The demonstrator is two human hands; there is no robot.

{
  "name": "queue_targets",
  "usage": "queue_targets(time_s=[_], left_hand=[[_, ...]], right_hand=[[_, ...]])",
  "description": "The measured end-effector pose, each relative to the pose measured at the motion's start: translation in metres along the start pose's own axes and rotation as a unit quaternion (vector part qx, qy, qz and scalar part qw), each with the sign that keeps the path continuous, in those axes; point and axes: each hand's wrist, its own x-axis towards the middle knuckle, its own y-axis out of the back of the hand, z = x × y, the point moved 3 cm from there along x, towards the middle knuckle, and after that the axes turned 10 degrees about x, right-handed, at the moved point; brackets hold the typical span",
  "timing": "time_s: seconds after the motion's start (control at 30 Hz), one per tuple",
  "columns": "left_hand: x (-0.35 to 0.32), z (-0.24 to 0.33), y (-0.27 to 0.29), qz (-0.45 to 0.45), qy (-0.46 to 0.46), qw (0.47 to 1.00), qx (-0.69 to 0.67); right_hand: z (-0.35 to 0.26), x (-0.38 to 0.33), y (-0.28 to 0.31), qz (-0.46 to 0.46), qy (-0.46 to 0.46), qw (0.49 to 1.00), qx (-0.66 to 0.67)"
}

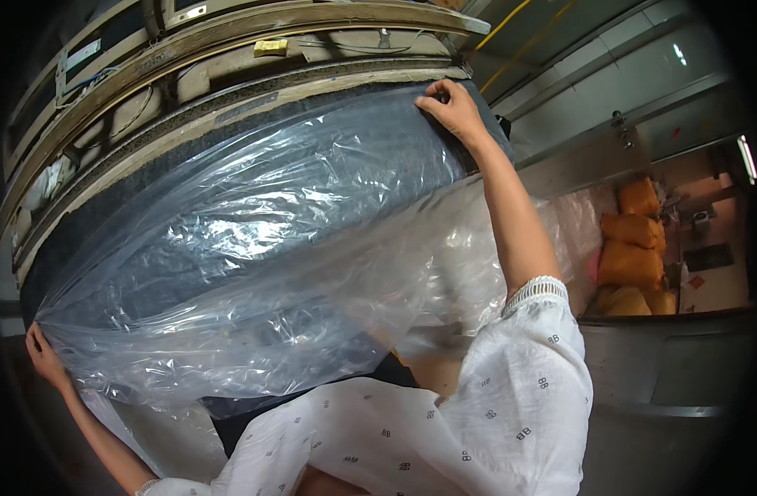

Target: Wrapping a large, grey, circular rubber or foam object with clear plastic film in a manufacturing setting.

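Note:
A wide sheet of clear plastic film (254, 231) stretches between my hands, wrinkled and shiny. It lies partly over a dark padded surface (106, 190) and hangs down toward my body. At the far left, my left hand (44, 355) pinches the film's gathered edge. My right hand (453, 107) is at the far right corner of the dark surface, thumb and fingers pinched together on the film's far edge. More film (552, 231) trails off to the right beneath my right forearm.
Beyond the dark surface runs a long wooden and metal frame (230, 58) with a small yellow block (270, 48) on it. Several orange bags (630, 256) are piled at the right. A light tube (748, 159) glows at the far right.

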Motion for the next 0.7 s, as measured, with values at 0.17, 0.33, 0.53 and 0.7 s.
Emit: queue_targets(time_s=[0.17,0.33,0.53,0.7], left_hand=[[0.001,0.004,0.004,-0.045,0.012,0.998,-0.047],[-0.001,-0.121,0.092,0.022,0.08,0.996,-0.041],[-0.034,-0.103,0.193,0.026,0.132,0.99,-0.043],[-0.067,-0.083,0.215,0.04,0.126,0.991,-0.036]], right_hand=[[0.012,0.009,-0.003,-0.035,0.0,0.995,0.096],[-0.043,-0.044,-0.024,-0.002,0.106,0.993,0.043],[-0.075,-0.061,-0.023,-0.013,0.164,0.983,0.084],[-0.076,-0.057,-0.032,0.004,0.175,0.979,0.104]])
